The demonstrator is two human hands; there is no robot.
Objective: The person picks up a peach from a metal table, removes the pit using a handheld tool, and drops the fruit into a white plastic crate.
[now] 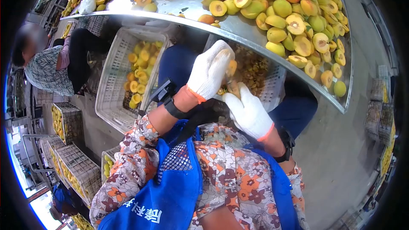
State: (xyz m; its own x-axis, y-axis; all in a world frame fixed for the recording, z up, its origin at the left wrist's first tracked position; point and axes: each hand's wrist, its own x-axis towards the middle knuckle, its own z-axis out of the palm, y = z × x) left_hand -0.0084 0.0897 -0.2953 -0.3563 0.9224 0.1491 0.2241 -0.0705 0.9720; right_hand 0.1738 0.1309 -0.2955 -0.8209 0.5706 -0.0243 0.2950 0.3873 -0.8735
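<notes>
My left hand point(211, 70), in a white knitted glove, is closed around a yellow stone fruit half point(231, 67), mostly hidden by the fingers. Just below it, my right hand point(249, 110), gloved the same way, grips a small tool with a brownish handle point(233, 87). The tool's working end is at the fruit, and its shape cannot be made out. Both hands are over a white crate point(274, 86) holding brown pits and scraps point(252, 73). Above them, many halved stone fruits point(277, 21) with pits showing lie heaped on a metal table point(170, 12).
A white crate point(111, 76) with pitted fruit halves point(142, 66) stands at left. The table's metal edge point(255, 47) runs just beyond my hands. Another person point(53, 66) sits at far left. More filled crates point(79, 166) line the floor. A white plastic bag point(87, 4) lies on the table.
</notes>
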